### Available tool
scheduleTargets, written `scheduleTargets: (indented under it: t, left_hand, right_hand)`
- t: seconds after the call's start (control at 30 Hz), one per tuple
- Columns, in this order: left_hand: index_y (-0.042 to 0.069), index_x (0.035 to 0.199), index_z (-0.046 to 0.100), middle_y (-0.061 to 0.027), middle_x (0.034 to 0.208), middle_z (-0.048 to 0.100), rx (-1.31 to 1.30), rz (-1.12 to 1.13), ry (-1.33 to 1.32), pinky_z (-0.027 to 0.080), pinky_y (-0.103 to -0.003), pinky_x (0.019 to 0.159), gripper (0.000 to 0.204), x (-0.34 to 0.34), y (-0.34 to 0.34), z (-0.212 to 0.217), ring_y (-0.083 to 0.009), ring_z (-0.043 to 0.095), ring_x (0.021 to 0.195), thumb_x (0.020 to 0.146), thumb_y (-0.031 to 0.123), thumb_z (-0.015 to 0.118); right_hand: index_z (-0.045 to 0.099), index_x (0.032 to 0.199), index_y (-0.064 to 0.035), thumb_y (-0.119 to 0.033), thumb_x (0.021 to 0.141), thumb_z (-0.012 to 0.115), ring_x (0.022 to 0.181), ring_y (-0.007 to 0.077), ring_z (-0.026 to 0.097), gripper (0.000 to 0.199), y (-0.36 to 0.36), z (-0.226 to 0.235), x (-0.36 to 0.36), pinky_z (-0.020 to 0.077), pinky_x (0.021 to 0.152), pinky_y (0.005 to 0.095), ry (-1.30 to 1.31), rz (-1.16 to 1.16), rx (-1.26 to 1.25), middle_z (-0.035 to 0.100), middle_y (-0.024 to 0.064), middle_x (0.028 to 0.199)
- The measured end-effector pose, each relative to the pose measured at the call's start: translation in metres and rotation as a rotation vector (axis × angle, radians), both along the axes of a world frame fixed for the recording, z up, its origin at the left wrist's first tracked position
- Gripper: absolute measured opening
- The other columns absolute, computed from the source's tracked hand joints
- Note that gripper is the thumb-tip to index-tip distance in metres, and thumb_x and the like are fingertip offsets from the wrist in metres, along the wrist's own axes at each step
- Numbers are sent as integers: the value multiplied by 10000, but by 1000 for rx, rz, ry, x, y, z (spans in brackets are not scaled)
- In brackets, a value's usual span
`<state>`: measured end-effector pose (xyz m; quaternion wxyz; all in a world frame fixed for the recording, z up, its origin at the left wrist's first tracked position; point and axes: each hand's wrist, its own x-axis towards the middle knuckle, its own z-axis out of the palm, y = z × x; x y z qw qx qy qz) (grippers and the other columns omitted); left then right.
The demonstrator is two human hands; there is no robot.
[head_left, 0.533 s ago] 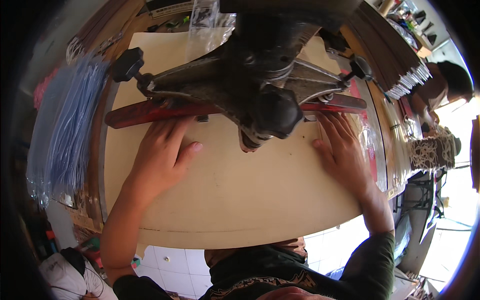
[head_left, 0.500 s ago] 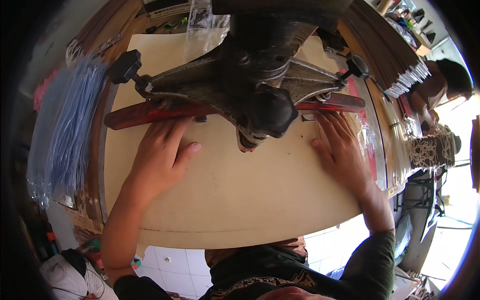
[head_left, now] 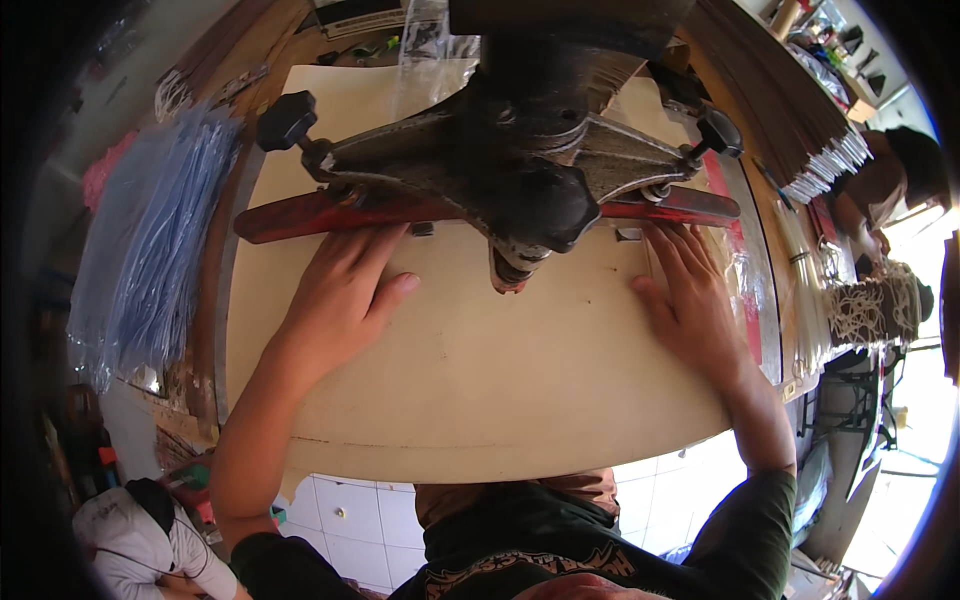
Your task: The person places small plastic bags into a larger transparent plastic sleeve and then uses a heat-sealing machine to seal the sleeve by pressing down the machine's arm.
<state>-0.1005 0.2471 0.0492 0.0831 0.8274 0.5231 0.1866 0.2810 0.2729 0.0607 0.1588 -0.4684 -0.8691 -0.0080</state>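
Red crossbar [head_left: 295,215] runs just ahead of the left hand [head_left: 345,285] and right hand [head_left: 690,310], hiding most fingertips. Both lie flat, thumbs spread, on the tan board [head_left: 510,380] beneath them. Ngl, if that crossbar drops with fingers this far in, could be a nasty pinch.

Rough metal machine head [head_left: 525,130], smooth matt board [head_left: 490,370], glossy plastic sleeves [head_left: 160,240].
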Motion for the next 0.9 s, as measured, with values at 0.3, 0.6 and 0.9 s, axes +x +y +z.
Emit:
scheduleTargets:
  t: [0.3, 0.6, 0.9]
  left_hand:
    - [-24, 1398, 486, -234, 1367, 526, -11, -1, -30, 370, -467, 1104, 530, -1, -1, 0, -407, 478, 1280, 964, 251, 613]
    - [-33, 1336, 523, -212, 1221, 593, 162, -33, -7, 420, -479, 1003, 499, 0, 2, -8, -393, 548, 1110, 957, 279, 616]
    - [-36, 1322, 535, -212, 1223, 596, 136, -26, -1, 420, -476, 1002, 499, -2, 2, -10, -389, 552, 1101, 960, 301, 604]
  right_hand:
    - [468, 1385, 55, -271, 965, 581, 1298, 449, 485, 544, -1, 4, -5, 291, 1169, 544, -3, 11, -22, 557, 270, 1337]
    - [469, 1388, 55, -282, 965, 585, 1304, 453, 481, 553, 0, 1, -4, 301, 1158, 547, -15, 1, -13, 555, 268, 1349]
    - [469, 1393, 49, -278, 963, 585, 1320, 457, 469, 552, -2, 1, -5, 292, 1166, 547, -17, -5, -16, 549, 268, 1361]
